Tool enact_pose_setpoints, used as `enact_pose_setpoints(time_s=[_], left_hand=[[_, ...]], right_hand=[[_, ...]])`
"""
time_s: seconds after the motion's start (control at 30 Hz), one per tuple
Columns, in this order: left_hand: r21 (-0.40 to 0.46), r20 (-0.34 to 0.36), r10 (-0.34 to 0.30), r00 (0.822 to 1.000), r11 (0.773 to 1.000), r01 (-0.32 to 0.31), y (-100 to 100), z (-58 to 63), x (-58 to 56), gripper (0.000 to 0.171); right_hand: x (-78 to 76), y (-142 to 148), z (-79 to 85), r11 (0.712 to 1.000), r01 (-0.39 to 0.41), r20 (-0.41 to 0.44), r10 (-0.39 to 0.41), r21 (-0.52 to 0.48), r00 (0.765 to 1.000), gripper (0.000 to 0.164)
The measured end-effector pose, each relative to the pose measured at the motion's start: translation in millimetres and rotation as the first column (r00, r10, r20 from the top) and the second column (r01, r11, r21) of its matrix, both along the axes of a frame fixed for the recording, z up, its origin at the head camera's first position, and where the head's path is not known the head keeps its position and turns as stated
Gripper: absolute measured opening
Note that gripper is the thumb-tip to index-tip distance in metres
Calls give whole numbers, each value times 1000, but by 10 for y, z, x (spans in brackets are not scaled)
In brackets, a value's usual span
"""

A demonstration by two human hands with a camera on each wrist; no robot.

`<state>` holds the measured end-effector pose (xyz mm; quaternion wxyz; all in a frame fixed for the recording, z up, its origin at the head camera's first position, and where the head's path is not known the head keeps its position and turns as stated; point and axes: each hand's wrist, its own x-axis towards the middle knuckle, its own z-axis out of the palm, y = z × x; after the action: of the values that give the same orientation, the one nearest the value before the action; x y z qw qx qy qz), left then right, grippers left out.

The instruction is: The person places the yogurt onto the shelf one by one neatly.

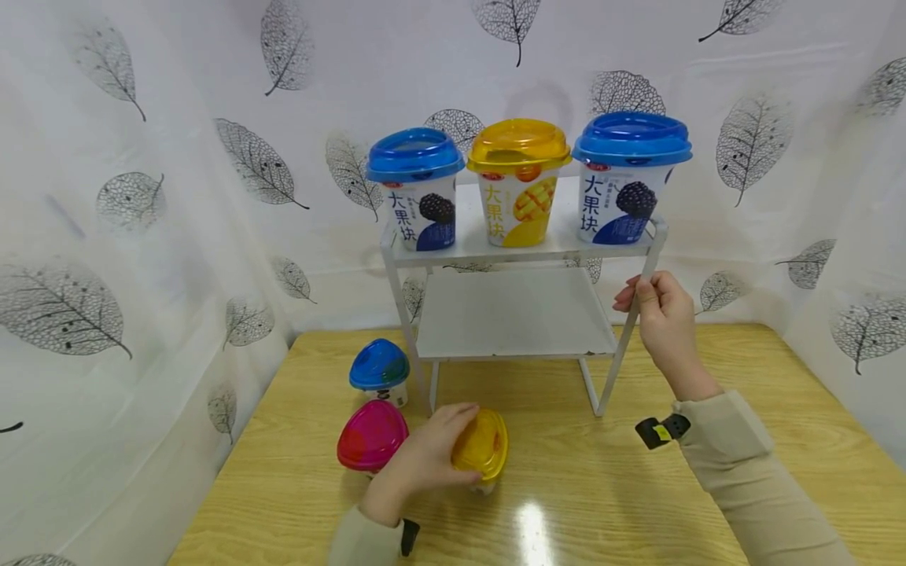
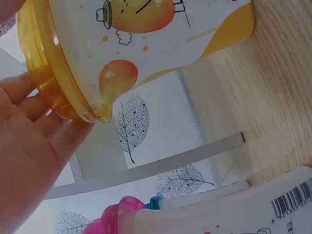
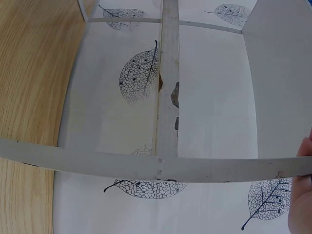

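My left hand [image 1: 423, 456] spans the lid of a yellow-lidded yogurt cup [image 1: 483, 446] near the table's front. In the left wrist view its fingers [image 2: 73, 134] curl against the rim of the amber lid [image 2: 51, 63], and the cup's wall shows mango drawings. My right hand [image 1: 665, 318] grips the right front post of a white two-tier rack [image 1: 520, 310]; the right wrist view catches only part of that hand [image 3: 301, 197] at its edge. Just left of my left hand stand a pink-lidded yogurt cup [image 1: 373, 435] and, behind it, a small blue-lidded cup [image 1: 380, 366].
Along the rack's top tier stand a blue-lidded blackberry cup [image 1: 418, 189], a yellow-lidded mango cup [image 1: 519, 182] and another blue-lidded blackberry cup [image 1: 628, 179]. The lower tier is bare white board. Leaf-patterned sheeting [image 1: 764, 149] hangs behind the wooden table [image 1: 566, 479].
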<state>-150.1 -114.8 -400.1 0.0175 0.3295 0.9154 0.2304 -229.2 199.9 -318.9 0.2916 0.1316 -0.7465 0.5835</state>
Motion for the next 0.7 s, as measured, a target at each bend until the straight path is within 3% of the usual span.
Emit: enact_pose_setpoints(time_s=[0.4,0.7], left_hand=[[-98,-124,92,988,990,-105,52,9,49,79],[-71,-157,165,974,981,-178,68,-4,69,80]], right_hand=[[4,-6,-8,1000,17,-7,-17,-5,1000,25],[4,-16,-3,1000,10,-15,-10,-19,1000,25]])
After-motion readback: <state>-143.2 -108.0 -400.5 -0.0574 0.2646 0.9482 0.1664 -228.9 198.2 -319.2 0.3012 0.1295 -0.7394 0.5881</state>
